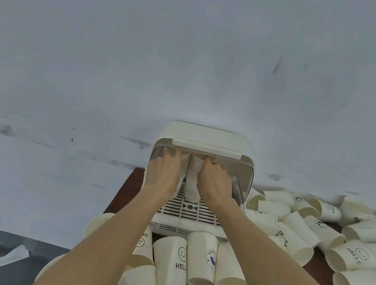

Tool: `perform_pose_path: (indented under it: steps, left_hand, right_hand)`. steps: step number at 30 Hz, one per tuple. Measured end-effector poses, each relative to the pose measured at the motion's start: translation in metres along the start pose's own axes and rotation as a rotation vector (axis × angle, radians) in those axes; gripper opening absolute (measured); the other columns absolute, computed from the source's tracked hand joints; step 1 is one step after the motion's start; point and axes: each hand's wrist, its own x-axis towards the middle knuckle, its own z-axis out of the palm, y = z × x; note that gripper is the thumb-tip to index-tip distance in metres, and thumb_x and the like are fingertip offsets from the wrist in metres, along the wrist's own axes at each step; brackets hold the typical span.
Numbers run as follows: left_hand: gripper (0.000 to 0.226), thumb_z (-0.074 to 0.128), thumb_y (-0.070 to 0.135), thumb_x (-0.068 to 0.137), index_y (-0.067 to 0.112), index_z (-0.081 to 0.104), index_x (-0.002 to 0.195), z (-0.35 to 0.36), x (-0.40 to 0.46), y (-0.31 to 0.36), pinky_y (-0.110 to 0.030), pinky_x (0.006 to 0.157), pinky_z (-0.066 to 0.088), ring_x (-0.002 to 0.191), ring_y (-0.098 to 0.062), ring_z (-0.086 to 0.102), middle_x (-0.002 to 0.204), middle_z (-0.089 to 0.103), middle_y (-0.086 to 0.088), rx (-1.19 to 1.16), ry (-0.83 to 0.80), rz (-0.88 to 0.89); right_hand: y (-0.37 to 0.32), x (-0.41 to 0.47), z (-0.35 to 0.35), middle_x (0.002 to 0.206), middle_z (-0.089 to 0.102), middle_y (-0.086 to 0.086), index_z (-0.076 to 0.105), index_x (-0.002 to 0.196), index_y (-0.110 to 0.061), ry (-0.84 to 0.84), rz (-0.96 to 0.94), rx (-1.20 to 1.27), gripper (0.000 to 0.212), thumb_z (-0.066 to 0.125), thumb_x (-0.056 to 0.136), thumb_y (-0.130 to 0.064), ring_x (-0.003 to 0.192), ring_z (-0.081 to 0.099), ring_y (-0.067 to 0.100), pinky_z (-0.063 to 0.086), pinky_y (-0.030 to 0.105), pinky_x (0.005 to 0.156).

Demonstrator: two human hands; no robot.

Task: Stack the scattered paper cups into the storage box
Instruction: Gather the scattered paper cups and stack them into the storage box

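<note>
Head view shows us both hands inside the storage box [203, 142]: our left hand [162, 172] curls around one cup stack [183, 165], our right hand [213, 181] around the neighbouring stack [193, 179]. Loose paper cups [200, 261] lie on the worktop [125, 191] in front and right of the box.

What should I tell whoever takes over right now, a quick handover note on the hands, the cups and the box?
Left hand: inside the storage box, gripping the left stack of cups.
Right hand: inside the box too, gripping the right stack of cups.
Box: at the table's far edge, lid raised, both stacks standing on its slatted tray.
Done: two stacks are in the box.
Left: many loose cups lie in front of the box and in a pile to its right; they need nesting and loading.
</note>
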Motion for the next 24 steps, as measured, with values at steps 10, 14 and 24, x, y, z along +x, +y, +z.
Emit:
perform_pose_path:
  steps: [10,14,24]
  left_hand:
    - [0.036,0.052,0.004,0.091,0.011,0.045,0.125,-0.006,0.003,-0.003,-0.034,0.062,0.037,0.090,-0.031,0.063,0.106,0.063,-0.012,-0.048,0.004,-0.004]
    - [0.050,0.054,0.003,0.088,0.012,0.036,0.134,-0.005,0.001,-0.003,-0.035,0.061,0.038,0.087,-0.032,0.063,0.103,0.063,-0.013,-0.040,-0.016,0.020]
    - [0.055,0.056,-0.003,0.085,0.012,0.035,0.133,-0.003,-0.005,-0.004,-0.036,0.063,0.041,0.087,-0.033,0.064,0.103,0.063,-0.012,-0.035,-0.032,0.014]
  right_hand:
    - [0.001,-0.004,-0.007,0.106,0.064,0.014,0.044,0.119,-0.005,0.017,0.000,-0.009,0.027,0.044,0.092,-0.003,0.098,0.060,0.034,0.035,0.035,0.063]
    - [0.001,-0.005,-0.008,0.107,0.063,0.015,0.041,0.123,-0.003,0.002,0.007,-0.011,0.036,0.045,0.088,0.003,0.098,0.059,0.034,0.037,0.036,0.064]
    - [0.003,-0.008,-0.012,0.106,0.063,0.016,0.042,0.121,-0.003,0.008,0.005,0.017,0.036,0.043,0.086,0.005,0.096,0.059,0.035,0.034,0.035,0.063]
